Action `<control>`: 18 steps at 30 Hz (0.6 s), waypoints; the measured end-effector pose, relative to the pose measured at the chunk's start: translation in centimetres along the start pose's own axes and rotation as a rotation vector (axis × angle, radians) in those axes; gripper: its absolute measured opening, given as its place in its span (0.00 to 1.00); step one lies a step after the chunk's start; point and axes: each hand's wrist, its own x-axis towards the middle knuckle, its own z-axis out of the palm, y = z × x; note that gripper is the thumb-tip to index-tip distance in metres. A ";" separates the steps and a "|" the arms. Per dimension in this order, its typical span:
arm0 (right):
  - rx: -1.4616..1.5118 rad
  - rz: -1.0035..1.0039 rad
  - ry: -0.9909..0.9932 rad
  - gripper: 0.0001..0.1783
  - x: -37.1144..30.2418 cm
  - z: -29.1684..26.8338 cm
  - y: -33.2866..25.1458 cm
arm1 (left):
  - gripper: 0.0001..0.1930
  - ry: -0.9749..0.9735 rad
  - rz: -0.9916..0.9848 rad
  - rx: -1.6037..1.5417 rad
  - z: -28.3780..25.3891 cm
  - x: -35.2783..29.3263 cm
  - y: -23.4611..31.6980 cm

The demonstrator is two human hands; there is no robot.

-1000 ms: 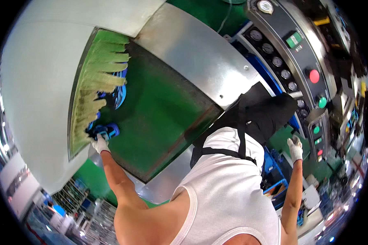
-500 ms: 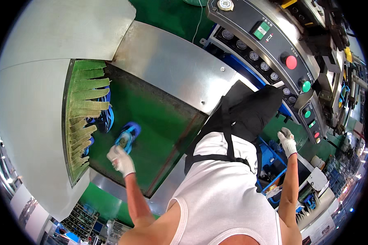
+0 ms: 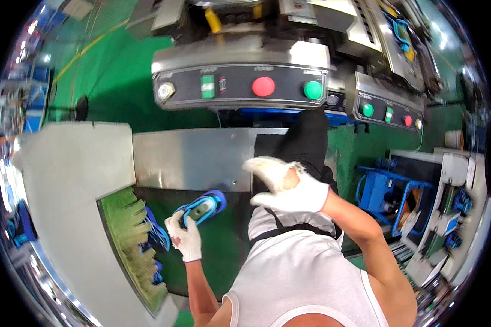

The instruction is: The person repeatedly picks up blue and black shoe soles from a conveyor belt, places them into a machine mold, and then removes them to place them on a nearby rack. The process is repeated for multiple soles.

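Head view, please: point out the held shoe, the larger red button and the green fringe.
Shoe (image 3: 203,207): head view, on its middle, inside the blue edging.
Larger red button (image 3: 263,86): head view, on the centre of its cap.
Fringe (image 3: 128,240): head view, on its strips.

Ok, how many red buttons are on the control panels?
2: a red button on the wide panel, another red button on the smaller panel to its right.

We have a green belt (image 3: 221,246) as the bearing surface, with a steel plate (image 3: 188,163) along its far side. On the belt's left part, at the fringe (image 3: 124,234), we see a blue shoe (image 3: 160,234) and, nearer us, more blue footwear (image 3: 157,273), both partly hidden by the strips.
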 end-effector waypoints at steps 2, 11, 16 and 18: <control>-0.065 -0.159 0.101 0.37 1.4 2.3 -1.9 | 0.12 -0.075 0.129 -0.040 0.2 1.7 6.7; -0.175 -0.007 0.534 0.24 -9.0 -4.3 4.3 | 0.18 -0.653 0.985 -0.209 6.2 3.1 31.8; 0.508 0.597 0.738 0.33 -22.1 -8.7 4.1 | 0.38 -0.707 1.539 -0.426 9.1 3.2 45.7; 0.660 0.735 0.884 0.30 -25.9 -7.9 4.6 | 0.39 -0.511 1.563 -0.337 10.8 4.3 50.3</control>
